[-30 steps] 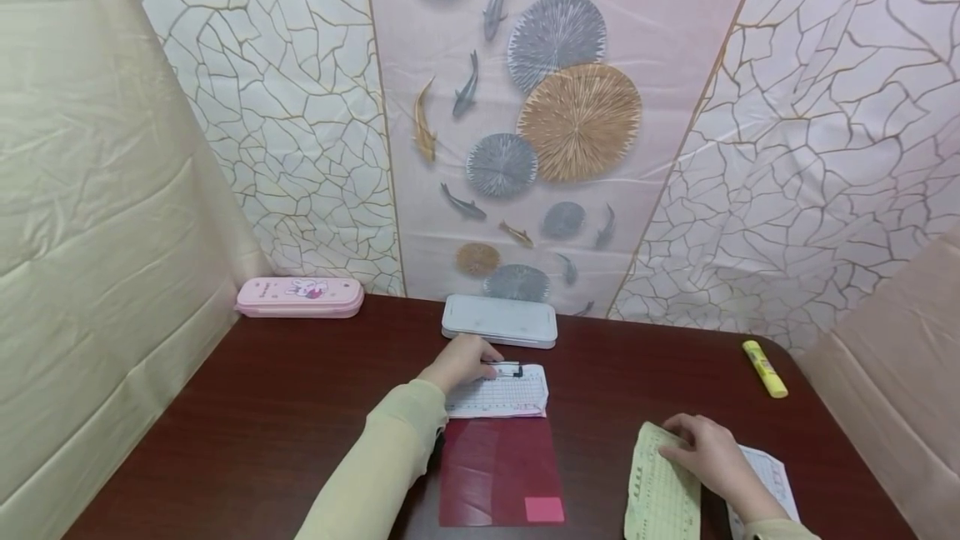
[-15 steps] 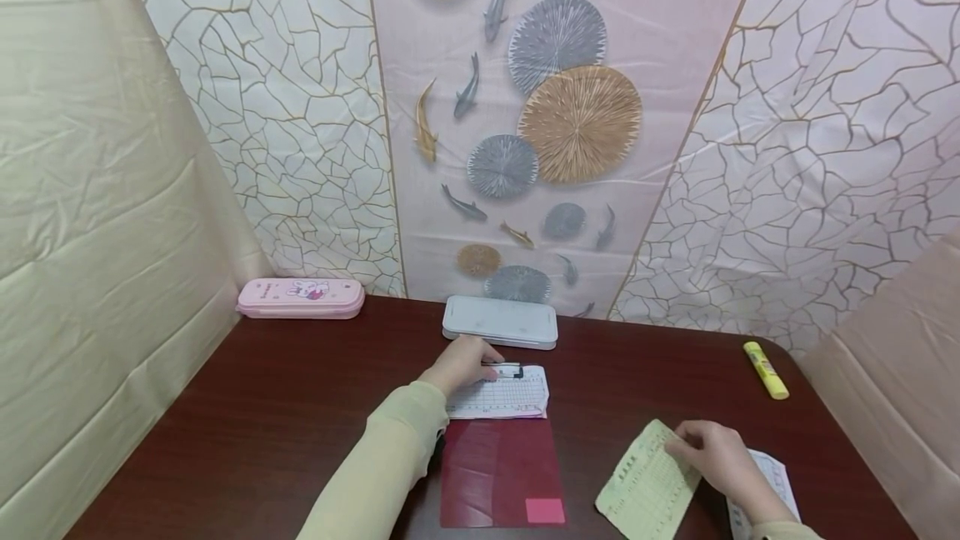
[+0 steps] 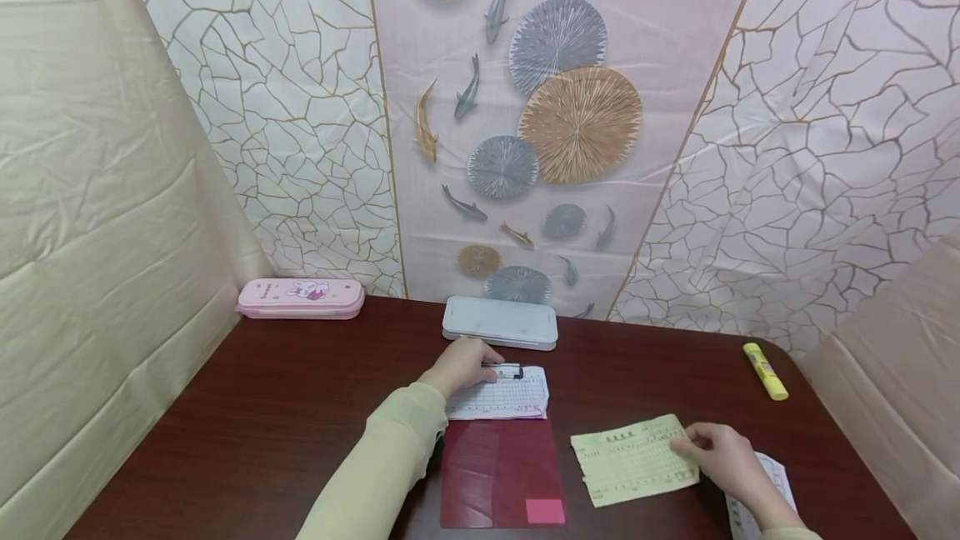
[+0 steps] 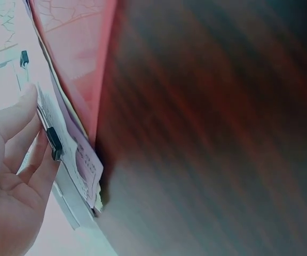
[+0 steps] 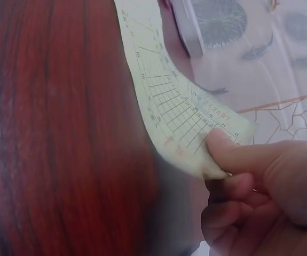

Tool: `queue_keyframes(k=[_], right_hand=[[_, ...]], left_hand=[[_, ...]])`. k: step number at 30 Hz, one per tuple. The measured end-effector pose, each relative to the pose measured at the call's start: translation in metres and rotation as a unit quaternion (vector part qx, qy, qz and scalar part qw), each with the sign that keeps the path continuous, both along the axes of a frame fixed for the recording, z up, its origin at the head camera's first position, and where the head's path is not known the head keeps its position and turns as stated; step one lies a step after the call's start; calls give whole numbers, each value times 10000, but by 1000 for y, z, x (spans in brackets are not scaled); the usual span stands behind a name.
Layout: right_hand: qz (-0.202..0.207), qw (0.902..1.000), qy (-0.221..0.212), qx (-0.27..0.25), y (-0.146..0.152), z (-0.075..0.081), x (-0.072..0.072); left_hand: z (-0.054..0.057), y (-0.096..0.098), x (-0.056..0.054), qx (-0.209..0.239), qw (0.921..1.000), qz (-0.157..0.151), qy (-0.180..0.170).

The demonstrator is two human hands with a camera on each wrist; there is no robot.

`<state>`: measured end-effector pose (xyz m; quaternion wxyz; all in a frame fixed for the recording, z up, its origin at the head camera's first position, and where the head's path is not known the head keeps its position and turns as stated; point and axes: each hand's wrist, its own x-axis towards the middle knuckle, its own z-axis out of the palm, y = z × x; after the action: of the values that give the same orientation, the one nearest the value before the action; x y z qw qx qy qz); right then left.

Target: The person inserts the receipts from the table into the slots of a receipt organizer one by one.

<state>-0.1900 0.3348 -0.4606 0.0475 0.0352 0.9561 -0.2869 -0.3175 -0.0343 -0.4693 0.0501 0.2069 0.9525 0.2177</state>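
Observation:
My left hand (image 3: 465,363) grips the top of a translucent red clipboard (image 3: 498,469), thumb on its metal clip (image 3: 507,371). Under the clip lie white printed slips (image 3: 502,397); the left wrist view also shows a purplish sheet (image 4: 89,160) beneath the white one, with edges of other paper. In my right hand (image 3: 723,457), a yellow-green printed form (image 3: 637,458) is pinched at its right edge between thumb and fingers. It lies crosswise to the right of the clipboard and curves upward toward the thumb in the right wrist view.
Partly behind my right forearm lies another white printed slip (image 3: 776,477). A yellow glue stick (image 3: 766,370) rests at the back right. Along the back stand a pale blue-white case (image 3: 500,322) and a pink pencil case (image 3: 302,298). Curtains enclose the dark wooden table (image 3: 300,390).
My right hand has turned the yellow-green form from upright to crosswise, its free end swinging left toward the clipboard. The left hand stays at the clip.

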Motion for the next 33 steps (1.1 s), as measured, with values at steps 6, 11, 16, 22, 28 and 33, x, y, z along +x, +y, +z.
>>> queue_keyframes(k=[6, 11, 16, 22, 28, 33], right_hand=[[-181, 9986, -163, -467, 0, -1, 1], [-212, 9933, -344, -1084, -2, 0, 2], [-240, 9869, -382, -1546, -9, -1, 2], [-136, 9850, -322, -1692, -19, -3, 1], [168, 9807, -260, -1930, -28, -7, -1], [306, 9768, -229, -2109, -36, -12, -5]], left_hand=[[0, -1, 1, 12, 10000, -56, 62], [-2, -2, 0, 42, 9999, -92, 68], [-2, -3, -1, 55, 10000, -19, -16], [-3, -3, -1, 50, 10000, -18, 9], [-4, -2, -2, 54, 10000, -25, 8], [-4, 0, -3, 94, 10000, -20, -13]])
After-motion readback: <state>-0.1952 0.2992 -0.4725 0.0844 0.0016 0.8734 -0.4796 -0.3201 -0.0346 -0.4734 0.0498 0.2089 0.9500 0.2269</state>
